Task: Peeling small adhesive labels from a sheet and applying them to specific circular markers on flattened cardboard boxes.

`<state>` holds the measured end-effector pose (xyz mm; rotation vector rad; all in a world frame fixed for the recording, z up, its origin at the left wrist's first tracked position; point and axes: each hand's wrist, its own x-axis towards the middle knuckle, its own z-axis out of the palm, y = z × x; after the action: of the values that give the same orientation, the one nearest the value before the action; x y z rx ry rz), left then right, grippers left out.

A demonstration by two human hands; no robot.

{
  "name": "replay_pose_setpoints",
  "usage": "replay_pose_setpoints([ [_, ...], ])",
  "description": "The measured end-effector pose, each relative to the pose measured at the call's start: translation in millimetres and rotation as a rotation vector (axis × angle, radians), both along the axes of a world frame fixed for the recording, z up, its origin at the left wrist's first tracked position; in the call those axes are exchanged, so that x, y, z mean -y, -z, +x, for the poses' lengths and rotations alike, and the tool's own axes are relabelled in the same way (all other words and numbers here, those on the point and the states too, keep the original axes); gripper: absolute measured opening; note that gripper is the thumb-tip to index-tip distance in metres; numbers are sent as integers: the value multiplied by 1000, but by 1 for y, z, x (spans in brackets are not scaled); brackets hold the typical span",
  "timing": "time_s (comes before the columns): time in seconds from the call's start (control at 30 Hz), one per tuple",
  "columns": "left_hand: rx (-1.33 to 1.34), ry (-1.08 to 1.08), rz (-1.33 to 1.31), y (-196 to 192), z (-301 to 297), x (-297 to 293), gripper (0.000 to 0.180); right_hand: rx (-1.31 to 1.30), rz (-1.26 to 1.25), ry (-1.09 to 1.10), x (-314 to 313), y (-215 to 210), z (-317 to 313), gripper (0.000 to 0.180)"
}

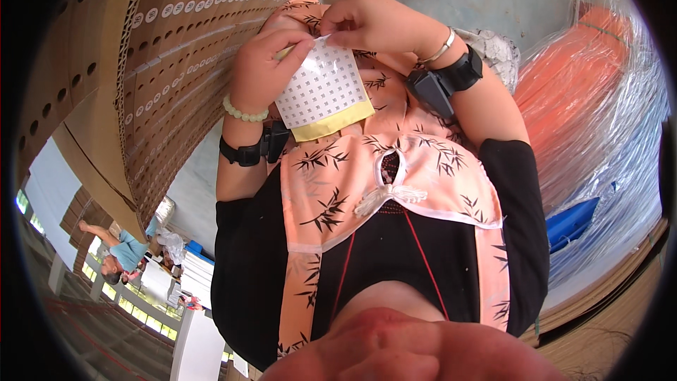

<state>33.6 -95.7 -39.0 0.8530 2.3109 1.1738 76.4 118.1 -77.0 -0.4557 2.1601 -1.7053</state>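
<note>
A white sheet of small dark square labels (321,85) lies over a yellow sheet (335,123), whose lower margin shows beneath it. My left hand (264,63) is closed on the sheet's upper left corner, thumb on top. At the upper edge, my right hand (367,25) pinches the white sheet near its corner, fingertips bent inward. The two hands are close together, and the fingers partly hide that edge. Under the sheet is the peach apron (395,162) with dark bamboo prints.
Tall stacks of brown cardboard (176,49) with round holes rise close on my left. Peach bundles in clear plastic wrap (578,63) stand on my right, near a blue piece (572,224). Another person (127,250) is far off at lower left.
</note>
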Motion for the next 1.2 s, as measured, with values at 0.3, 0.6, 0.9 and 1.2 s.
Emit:
replay_pose_setpoints([
  [0.3,-221,43,130,-6,-8,-13,6,91,21,214,10,-7,-1,14],
  [0.6,-116,-15,-12,13,-1,-12,11,96,8,282,12,-2,4,13],
  [0.9,-51,-34,-23,14,-9,-14,15,-76,119,299,18,-10,-2,12],
  [1.2,166,-136,16,19,-8,-12,18,-237,165,349,22,-16,1,10],
])
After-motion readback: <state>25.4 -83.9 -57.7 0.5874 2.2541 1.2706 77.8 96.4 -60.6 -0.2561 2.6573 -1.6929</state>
